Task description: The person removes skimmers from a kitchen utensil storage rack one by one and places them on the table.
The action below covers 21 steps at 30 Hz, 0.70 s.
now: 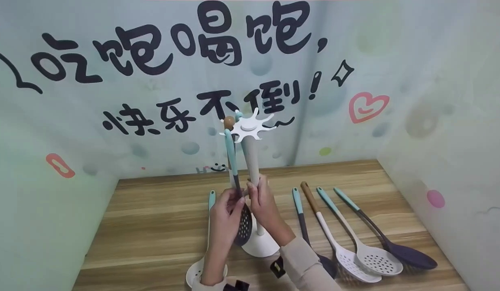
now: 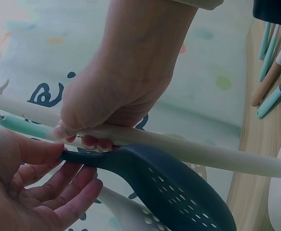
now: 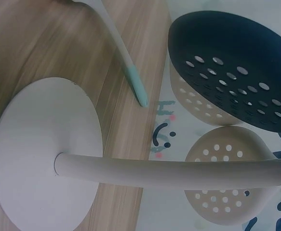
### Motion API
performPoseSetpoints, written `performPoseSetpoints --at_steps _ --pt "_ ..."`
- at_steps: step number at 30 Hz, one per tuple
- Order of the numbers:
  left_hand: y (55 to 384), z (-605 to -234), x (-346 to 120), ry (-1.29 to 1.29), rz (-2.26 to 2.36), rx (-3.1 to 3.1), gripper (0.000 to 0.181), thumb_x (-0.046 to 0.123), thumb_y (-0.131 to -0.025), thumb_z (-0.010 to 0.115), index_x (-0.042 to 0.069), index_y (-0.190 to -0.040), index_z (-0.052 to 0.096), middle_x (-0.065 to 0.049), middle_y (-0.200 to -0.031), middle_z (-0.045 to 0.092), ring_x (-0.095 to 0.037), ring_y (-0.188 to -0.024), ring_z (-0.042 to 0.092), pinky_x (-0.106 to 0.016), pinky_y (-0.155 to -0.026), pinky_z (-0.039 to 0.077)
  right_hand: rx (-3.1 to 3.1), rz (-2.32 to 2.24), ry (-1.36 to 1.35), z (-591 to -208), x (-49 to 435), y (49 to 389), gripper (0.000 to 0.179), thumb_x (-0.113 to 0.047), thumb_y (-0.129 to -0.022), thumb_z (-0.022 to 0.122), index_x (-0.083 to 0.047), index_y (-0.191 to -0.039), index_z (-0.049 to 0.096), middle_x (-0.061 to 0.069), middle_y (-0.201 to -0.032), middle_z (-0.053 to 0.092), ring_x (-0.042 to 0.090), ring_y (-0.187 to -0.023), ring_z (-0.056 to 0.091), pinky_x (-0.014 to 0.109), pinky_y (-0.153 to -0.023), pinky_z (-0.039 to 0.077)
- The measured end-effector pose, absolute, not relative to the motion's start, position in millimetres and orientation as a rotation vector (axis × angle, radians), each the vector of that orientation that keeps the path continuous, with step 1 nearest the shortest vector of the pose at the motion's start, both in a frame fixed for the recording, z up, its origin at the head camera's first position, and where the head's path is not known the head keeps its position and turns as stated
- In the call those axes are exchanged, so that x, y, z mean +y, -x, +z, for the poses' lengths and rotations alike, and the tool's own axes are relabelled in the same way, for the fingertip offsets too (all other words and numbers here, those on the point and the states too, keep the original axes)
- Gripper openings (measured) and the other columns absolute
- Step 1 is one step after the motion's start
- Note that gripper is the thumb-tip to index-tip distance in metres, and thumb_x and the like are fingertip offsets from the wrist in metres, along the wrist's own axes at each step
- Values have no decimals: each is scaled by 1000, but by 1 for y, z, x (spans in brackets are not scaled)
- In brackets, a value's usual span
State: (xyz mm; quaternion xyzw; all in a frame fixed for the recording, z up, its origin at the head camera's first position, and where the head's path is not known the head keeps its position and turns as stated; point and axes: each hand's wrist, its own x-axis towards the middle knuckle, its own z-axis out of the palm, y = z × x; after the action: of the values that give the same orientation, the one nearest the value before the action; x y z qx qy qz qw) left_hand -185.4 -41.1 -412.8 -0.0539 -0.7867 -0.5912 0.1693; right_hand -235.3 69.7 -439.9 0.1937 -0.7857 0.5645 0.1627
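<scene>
Utensil stand [image 1: 253, 159], white, slim round pole, disc base, star-shaped crown of prongs: upright on wood-grain tabletop [image 1: 153, 218]. Right hand [image 1: 265, 198]: grip wrapped round mid-pole of stand. Left hand [image 1: 225, 210]: grip pinching, thumb against fingers, neck of dark navy perforated skimmer [image 1: 245, 228] with teal handle; just left of stand's pole, bowl down, handle tip close to prongs; whether hooked, cannot tell. Two beige perforated skimmers [image 3: 219, 204], one brown-ended, one teal-ended: hung at stand's prongs. Left of stand, lying: white perforated ladle [image 1: 194, 273], teal-tipped, partly behind left forearm. Right of stand, in a row outward: dark teal-handled utensil [image 1: 329, 264], partly hidden by sleeve; white perforated brown-handled spoon [image 1: 351, 262]; white perforated teal-handled spoon [image 1: 379, 260]; dark solid teal-handled turner [image 1: 412, 254]. Behind stand: pale backdrop [image 1: 234, 85], black lettering.
</scene>
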Motion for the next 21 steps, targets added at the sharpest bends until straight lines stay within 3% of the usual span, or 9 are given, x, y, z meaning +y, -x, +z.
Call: performPoseSetpoints --at_steps 4,11,17,21 --pt "184 -410 -41 142 -1709 -2224 17 5 -90 58 -1 -106 59 -14 -102 65 -24 -95 63 -34 -84 52 -2269 1604 -530 -440 69 236 20 -11 -100 39 2 -115 37 20 -105 51 25 -90 61 38 -81 50" --pt "184 -408 -41 117 -1756 -2210 18 6 -90 58 0 -108 59 -14 -100 64 -24 -95 62 -36 -85 51 -2284 1616 -507 -438 69 237 18 -5 -99 39 4 -114 38 13 -90 47 26 -81 55 27 -67 43" --pt "183 -411 -43 132 -1780 -2200 20 6 -90 58 -3 -108 58 -17 -100 63 -25 -95 62 -39 -85 51 -2292 1592 -514 -440 70 236 27 -15 -101 37 4 -120 37 17 -107 50 28 -92 57 35 -76 47" --pt "183 -410 -44 125 -1805 -2193 20 5 -90 58 -3 -109 58 -18 -101 63 -26 -96 61 -39 -87 50 -2283 1599 -535 -441 71 235 30 -19 -102 36 4 -121 36 17 -105 49 30 -92 56 35 -75 47"
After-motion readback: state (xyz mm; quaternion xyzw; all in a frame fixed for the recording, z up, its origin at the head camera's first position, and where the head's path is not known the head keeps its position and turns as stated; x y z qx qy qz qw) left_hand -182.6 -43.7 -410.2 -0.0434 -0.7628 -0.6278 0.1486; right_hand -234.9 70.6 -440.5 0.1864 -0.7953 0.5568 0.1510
